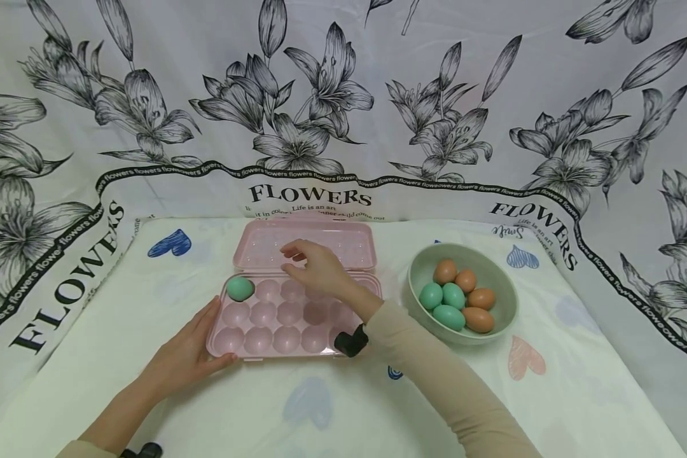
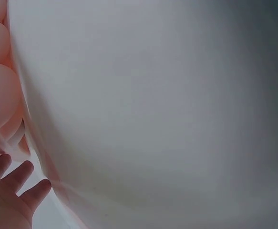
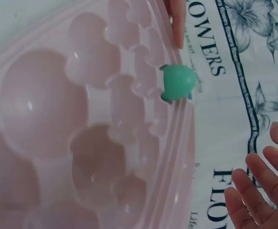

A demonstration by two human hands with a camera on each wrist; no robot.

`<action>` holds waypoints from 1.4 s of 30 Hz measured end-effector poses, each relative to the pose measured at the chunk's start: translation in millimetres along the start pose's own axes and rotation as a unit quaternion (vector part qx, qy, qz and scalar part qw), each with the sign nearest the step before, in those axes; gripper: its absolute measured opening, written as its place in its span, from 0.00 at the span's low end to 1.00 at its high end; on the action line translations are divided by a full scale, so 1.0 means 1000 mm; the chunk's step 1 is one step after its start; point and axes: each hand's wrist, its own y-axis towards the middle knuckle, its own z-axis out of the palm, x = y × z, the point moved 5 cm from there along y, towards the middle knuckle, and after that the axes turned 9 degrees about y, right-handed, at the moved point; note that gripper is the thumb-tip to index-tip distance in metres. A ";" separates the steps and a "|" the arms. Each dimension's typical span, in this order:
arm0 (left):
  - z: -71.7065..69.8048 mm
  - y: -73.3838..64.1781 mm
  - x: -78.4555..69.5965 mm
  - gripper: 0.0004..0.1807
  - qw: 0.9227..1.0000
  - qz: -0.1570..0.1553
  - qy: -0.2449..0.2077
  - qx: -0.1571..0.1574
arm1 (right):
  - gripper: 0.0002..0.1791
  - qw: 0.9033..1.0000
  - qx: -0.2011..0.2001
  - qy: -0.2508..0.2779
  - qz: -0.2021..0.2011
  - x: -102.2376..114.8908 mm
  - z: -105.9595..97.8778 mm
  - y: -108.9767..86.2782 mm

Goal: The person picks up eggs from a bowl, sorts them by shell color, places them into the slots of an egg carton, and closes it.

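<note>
A pink egg tray [image 1: 289, 313] lies with its hinged lid [image 1: 257, 248] folded back behind it. One green egg [image 1: 240, 289] sits in the cup at its back left corner; the same egg appears in the right wrist view, upright in its hollow. My left hand [image 1: 180, 359] rests against the tray's left side, fingers stretched along the edge and thumb at the front corner. Above the back cups and lid hovers my right hand [image 1: 317, 270], its fingers loosely bent and holding nothing. The right forearm hides part of the tray's right end.
To the right of the tray stands a pale green bowl [image 1: 512, 312] with several brown eggs [image 1: 482, 299] and green eggs [image 1: 449, 317]. A white cloth [image 1: 252, 413] printed with hearts covers the table. Behind hangs a flower-printed curtain [image 1: 378, 146].
</note>
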 end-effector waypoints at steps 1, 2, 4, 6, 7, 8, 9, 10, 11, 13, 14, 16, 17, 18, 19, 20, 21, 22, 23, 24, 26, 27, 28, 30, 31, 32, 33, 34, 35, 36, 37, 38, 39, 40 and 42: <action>0.000 0.000 0.000 0.59 1.000 0.002 0.001 -0.003 | 0.19 1.000 0.001 -0.005 0.000 0.000 -0.005 -0.002; 0.000 0.000 0.000 0.59 1.000 0.003 0.003 -0.004 | 0.19 1.000 0.002 -0.008 0.000 0.000 -0.010 -0.003; 0.000 0.000 0.000 0.59 1.000 0.005 0.003 -0.004 | 0.19 1.000 0.000 -0.017 -0.006 0.000 -0.021 -0.007; 0.001 0.000 0.001 0.59 1.000 0.004 0.002 -0.001 | 0.18 1.000 -0.003 -0.017 -0.012 0.000 -0.032 -0.012; 0.001 0.000 0.001 0.59 1.000 0.003 0.000 0.001 | 0.18 1.000 -0.005 -0.016 -0.017 0.000 -0.037 -0.014; 0.001 0.000 0.001 0.60 1.000 0.003 0.000 0.001 | 0.18 1.000 -0.007 -0.017 -0.021 0.000 -0.042 -0.017; 0.002 0.001 0.001 0.60 1.000 0.002 -0.001 0.003 | 0.18 1.000 -0.009 -0.016 -0.025 -0.001 -0.048 -0.020; 0.002 0.001 0.001 0.60 1.000 0.001 -0.001 0.001 | 0.18 0.999 -0.011 -0.014 -0.028 -0.001 -0.053 -0.022; 0.001 0.001 0.001 0.60 1.000 0.001 -0.001 0.001 | 0.18 0.999 -0.013 -0.014 -0.032 -0.002 -0.058 -0.025; 0.000 0.002 0.001 0.61 1.000 0.002 0.002 -0.004 | 0.17 0.999 -0.021 -0.023 -0.038 -0.004 -0.068 -0.030; 0.000 0.002 0.001 0.61 1.000 0.002 0.003 -0.006 | 0.17 0.999 -0.023 -0.026 -0.039 -0.005 -0.073 -0.033; -0.001 0.002 0.001 0.61 1.000 0.003 0.004 -0.009 | 0.17 0.998 -0.029 -0.033 -0.041 -0.009 -0.083 -0.038; -0.001 0.002 0.001 0.61 1.000 0.004 0.005 -0.010 | 0.17 0.998 -0.031 -0.038 -0.041 -0.011 -0.087 -0.040; -0.001 0.001 0.002 0.61 1.000 0.005 0.007 -0.012 | 0.17 0.998 -0.033 -0.040 -0.040 -0.013 -0.091 -0.042; -0.001 0.001 0.002 0.61 1.000 0.005 0.007 -0.012 | 0.18 0.998 -0.034 -0.042 -0.038 -0.015 -0.095 -0.045; -0.001 0.001 0.002 0.61 1.000 0.006 0.008 -0.013 | 0.18 0.998 -0.035 -0.041 -0.038 -0.017 -0.099 -0.047; -0.002 0.001 0.002 0.61 1.000 0.006 0.008 -0.013 | 0.18 0.998 -0.037 -0.041 -0.036 -0.019 -0.103 -0.050; -0.002 0.001 0.001 0.61 1.000 0.006 0.008 -0.014 | 0.18 0.998 -0.038 -0.043 -0.032 -0.021 -0.107 -0.052; -0.002 0.001 0.001 0.61 1.000 0.007 0.009 -0.015 | 0.18 0.998 -0.039 -0.042 -0.031 -0.022 -0.111 -0.055; -0.002 0.001 0.001 0.61 1.000 0.007 0.009 -0.015 | 0.18 0.998 -0.041 -0.041 -0.029 -0.024 -0.115 -0.057; -0.003 0.001 0.001 0.61 1.000 0.007 0.009 -0.016 | 0.19 0.998 -0.043 -0.042 -0.024 -0.027 -0.123 -0.061; -0.003 0.001 0.001 0.61 1.000 0.006 0.009 -0.015 | 0.19 0.998 -0.045 -0.043 -0.020 -0.029 -0.126 -0.063; -0.003 0.001 0.000 0.61 1.000 0.006 0.010 -0.015 | 0.19 0.998 -0.046 -0.045 -0.017 -0.031 -0.130 -0.065; -0.002 0.001 0.000 0.60 1.000 0.005 0.009 -0.012 | 0.19 0.998 -0.048 -0.044 -0.012 -0.035 -0.136 -0.068; -0.002 0.001 0.000 0.60 1.000 0.004 0.009 -0.012 | 0.19 0.998 -0.050 -0.044 -0.009 -0.037 -0.139 -0.070; -0.002 0.001 0.000 0.60 1.000 0.003 0.009 -0.012 | 0.19 0.998 -0.052 -0.044 -0.006 -0.039 -0.142 -0.072; -0.001 0.001 0.000 0.60 1.000 0.003 0.010 -0.012 | 0.19 0.998 -0.054 -0.045 -0.003 -0.042 -0.145 -0.074; -0.001 0.001 0.000 0.60 1.000 0.002 0.010 -0.012 | 0.19 0.997 -0.055 -0.046 -0.001 -0.044 -0.147 -0.076; -0.001 0.001 0.000 0.60 1.000 0.001 0.010 -0.012 | 0.19 0.997 -0.056 -0.047 0.001 -0.046 -0.150 -0.078; -0.001 0.001 -0.001 0.60 1.000 0.000 0.010 -0.012 | 0.19 0.997 -0.057 -0.048 0.004 -0.048 -0.153 -0.081; -0.001 0.001 -0.001 0.60 1.000 -0.001 0.010 -0.011 | 0.19 0.997 -0.058 -0.047 0.010 -0.051 -0.155 -0.083; -0.001 0.001 -0.001 0.60 1.000 -0.002 0.009 -0.009 | 0.19 0.997 -0.059 -0.045 0.017 -0.053 -0.158 -0.086; -0.001 0.001 -0.001 0.60 1.000 -0.003 0.009 -0.006 | 0.19 0.997 -0.059 -0.041 0.024 -0.056 -0.160 -0.089; -0.001 0.001 -0.001 0.60 1.000 -0.004 0.009 -0.006 | 0.19 0.997 -0.059 -0.038 0.030 -0.059 -0.162 -0.091; -0.001 0.001 -0.002 0.61 1.000 -0.004 0.009 -0.003 | 0.19 0.997 -0.057 -0.030 0.048 -0.065 -0.166 -0.096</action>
